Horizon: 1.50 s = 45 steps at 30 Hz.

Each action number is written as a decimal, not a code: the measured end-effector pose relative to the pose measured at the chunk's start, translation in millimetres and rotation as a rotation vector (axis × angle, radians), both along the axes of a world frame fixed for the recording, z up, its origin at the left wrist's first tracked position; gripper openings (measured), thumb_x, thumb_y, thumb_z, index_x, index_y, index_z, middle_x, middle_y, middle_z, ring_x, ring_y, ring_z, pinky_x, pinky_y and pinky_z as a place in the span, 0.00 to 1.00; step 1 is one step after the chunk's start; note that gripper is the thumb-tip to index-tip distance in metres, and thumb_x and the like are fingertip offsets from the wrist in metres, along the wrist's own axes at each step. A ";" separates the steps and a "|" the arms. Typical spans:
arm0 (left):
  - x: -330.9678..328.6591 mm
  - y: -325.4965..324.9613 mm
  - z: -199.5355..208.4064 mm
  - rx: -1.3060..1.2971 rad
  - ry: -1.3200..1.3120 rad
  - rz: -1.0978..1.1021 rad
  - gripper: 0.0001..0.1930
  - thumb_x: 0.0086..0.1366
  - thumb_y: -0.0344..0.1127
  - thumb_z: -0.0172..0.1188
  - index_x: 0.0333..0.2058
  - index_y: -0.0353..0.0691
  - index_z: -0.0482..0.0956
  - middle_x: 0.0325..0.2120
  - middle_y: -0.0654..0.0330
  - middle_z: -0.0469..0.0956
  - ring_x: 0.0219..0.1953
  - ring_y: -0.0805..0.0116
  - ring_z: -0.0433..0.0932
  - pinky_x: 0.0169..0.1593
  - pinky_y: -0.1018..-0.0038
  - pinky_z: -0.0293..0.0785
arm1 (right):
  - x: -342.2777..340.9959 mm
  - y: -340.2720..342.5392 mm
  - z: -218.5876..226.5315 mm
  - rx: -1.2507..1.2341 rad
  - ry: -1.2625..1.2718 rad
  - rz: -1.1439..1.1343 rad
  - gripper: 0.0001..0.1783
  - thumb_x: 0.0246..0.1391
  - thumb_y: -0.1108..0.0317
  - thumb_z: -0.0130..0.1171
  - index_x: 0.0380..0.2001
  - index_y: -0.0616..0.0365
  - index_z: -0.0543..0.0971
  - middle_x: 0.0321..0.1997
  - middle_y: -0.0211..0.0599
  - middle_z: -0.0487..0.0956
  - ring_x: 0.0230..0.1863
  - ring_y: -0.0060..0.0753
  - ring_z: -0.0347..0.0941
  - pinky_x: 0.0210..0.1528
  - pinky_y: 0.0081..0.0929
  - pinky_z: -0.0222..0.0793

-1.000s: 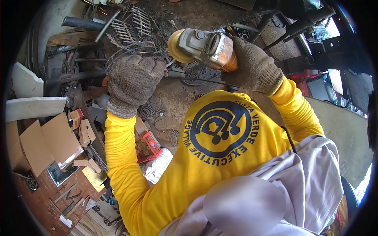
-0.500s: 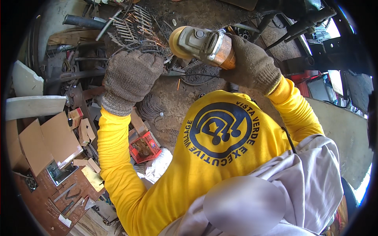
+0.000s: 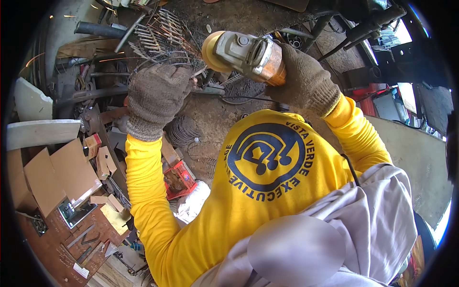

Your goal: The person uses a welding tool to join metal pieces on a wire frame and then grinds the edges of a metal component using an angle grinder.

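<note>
My right hand (image 3: 307, 79), in a brown knit glove, is wrapped round the body of an angle grinder (image 3: 246, 51) with a grey head and orange housing. Its yellowish round disc (image 3: 211, 51) points left, toward my other hand. In the same kind of glove, my left hand (image 3: 158, 98) is closed on a thin metal rod (image 3: 199, 72), whose short end sticks out close below the disc. Whether rod and disc touch I cannot tell. Most of the rod is hidden by the glove. Orange sparks fly off to the left.
Bundled metal bars (image 3: 165, 28) lie beyond my hands. A wire coil (image 3: 182, 131) and a red crate (image 3: 179, 179) sit below on the floor side. At left are opened cardboard boxes (image 3: 62, 167) and a brown board (image 3: 52, 248) with hand tools. A dark cable crosses beneath the grinder.
My left hand has turned and shifted slightly, so the rod's end now shows by the disc. The grinder moved a touch left. Sparks now reach the far upper left.
</note>
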<state>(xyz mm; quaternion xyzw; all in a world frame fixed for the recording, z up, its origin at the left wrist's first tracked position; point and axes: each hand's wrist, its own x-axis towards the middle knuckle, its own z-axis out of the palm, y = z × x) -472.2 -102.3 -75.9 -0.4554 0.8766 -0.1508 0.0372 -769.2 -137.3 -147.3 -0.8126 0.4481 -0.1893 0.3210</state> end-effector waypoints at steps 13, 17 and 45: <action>-2.4 8.0 -19.7 -0.055 0.450 0.110 0.10 0.62 0.41 0.62 0.34 0.41 0.81 0.29 0.54 0.80 0.32 0.51 0.79 0.36 0.61 0.75 | -0.6 -7.5 -5.8 -0.002 -0.079 -0.062 0.38 0.36 0.56 0.73 0.52 0.59 0.71 0.45 0.50 0.79 0.47 0.53 0.77 0.51 0.40 0.73; -4.4 10.5 -25.3 -0.049 0.466 0.209 0.11 0.62 0.42 0.63 0.35 0.41 0.81 0.30 0.54 0.80 0.33 0.50 0.80 0.37 0.61 0.75 | -0.6 -2.5 3.2 0.036 -0.046 -0.064 0.43 0.35 0.61 0.73 0.57 0.57 0.67 0.48 0.48 0.78 0.50 0.52 0.76 0.53 0.39 0.72; -6.4 6.1 -20.5 -0.031 0.307 0.180 0.09 0.61 0.41 0.62 0.34 0.43 0.81 0.29 0.56 0.80 0.31 0.53 0.80 0.35 0.62 0.75 | 4.9 -14.9 0.1 0.046 0.072 -0.080 0.43 0.36 0.61 0.73 0.58 0.57 0.67 0.50 0.48 0.77 0.50 0.53 0.76 0.52 0.39 0.73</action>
